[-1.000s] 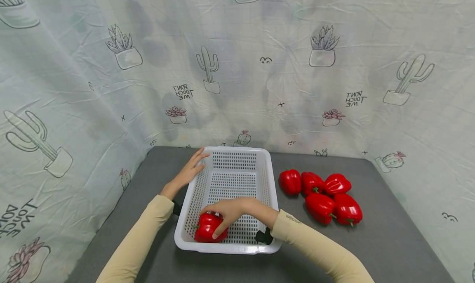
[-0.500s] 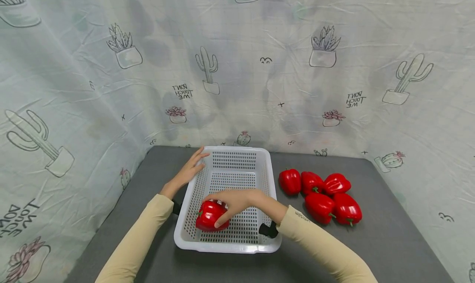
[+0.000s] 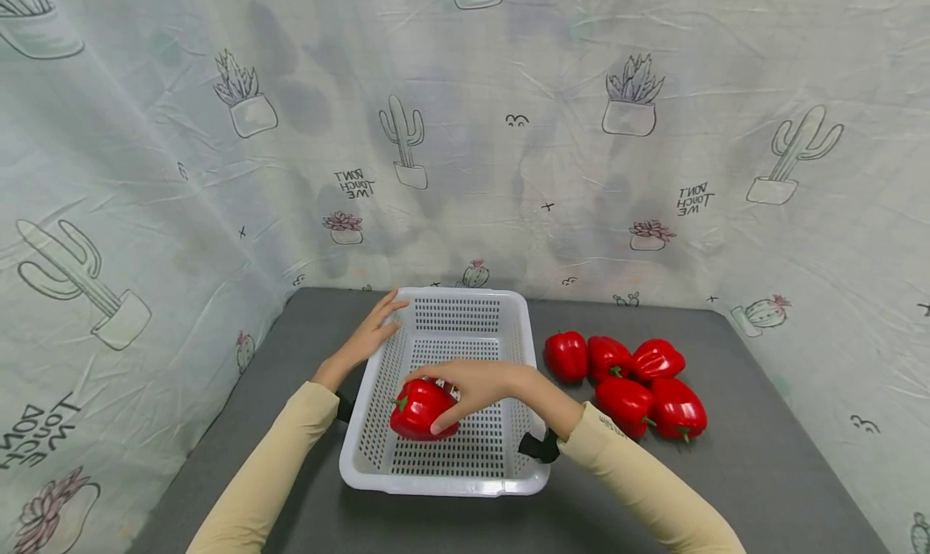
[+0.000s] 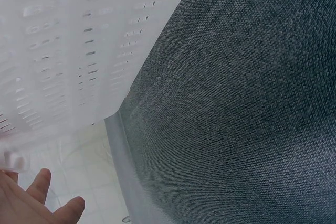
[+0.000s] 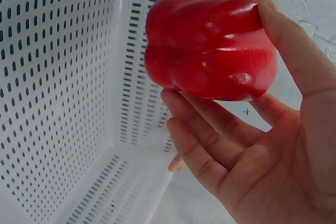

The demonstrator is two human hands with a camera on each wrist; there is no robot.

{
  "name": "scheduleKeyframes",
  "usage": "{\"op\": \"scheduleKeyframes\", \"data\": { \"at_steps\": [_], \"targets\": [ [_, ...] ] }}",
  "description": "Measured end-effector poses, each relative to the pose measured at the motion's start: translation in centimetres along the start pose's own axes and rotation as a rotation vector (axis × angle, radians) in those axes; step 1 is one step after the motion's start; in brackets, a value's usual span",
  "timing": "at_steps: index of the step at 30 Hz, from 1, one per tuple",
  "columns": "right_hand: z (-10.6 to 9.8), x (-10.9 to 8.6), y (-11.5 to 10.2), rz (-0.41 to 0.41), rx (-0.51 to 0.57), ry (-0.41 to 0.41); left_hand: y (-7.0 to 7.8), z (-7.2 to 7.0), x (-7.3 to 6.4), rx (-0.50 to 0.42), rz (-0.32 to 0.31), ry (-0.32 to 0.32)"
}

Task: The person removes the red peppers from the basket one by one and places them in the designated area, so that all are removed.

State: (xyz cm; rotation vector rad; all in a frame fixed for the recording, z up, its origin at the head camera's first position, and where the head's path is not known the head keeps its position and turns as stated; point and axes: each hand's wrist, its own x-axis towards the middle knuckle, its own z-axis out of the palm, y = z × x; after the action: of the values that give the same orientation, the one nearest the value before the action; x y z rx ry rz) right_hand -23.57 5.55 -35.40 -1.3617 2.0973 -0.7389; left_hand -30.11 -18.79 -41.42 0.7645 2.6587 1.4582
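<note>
In the head view, my right hand (image 3: 475, 384) grips a red bell pepper (image 3: 421, 413) inside the white perforated plastic basket (image 3: 443, 484). The right wrist view shows that pepper (image 5: 210, 45) between the thumb on one side and the fingertips on the other, off the basket's floor. My left hand (image 3: 369, 333) rests against the basket's left rim with fingers spread and fairly straight. From the left wrist, its fingers (image 4: 39, 186) show beside the basket's outer wall (image 4: 79, 45).
Several more red bell peppers (image 3: 626, 405) lie in a cluster on the grey table (image 3: 726, 473), right of the basket. A pale curtain (image 3: 465, 134) printed with cacti hangs behind and at both sides. A black strap (image 3: 539, 447) circles the right wrist.
My right hand has raised the bell pepper from the basket's near left corner and carried it a little right and away from me. The left hand and basket hold their place.
</note>
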Motion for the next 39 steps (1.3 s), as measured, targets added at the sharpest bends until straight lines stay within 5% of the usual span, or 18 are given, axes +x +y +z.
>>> {"op": "scheduleKeyframes", "data": {
  "at_steps": [19, 39],
  "targets": [
    [-2.5, -4.6, 0.1, 0.102, 0.048, 0.157, -0.2, 0.2, -0.2, -0.006, 0.014, 0.011],
    [-2.5, -8.5, 1.3, 0.213, 0.077, 0.254, -0.2, 0.3, -0.3, 0.017, 0.021, 0.022]
  ]
}}
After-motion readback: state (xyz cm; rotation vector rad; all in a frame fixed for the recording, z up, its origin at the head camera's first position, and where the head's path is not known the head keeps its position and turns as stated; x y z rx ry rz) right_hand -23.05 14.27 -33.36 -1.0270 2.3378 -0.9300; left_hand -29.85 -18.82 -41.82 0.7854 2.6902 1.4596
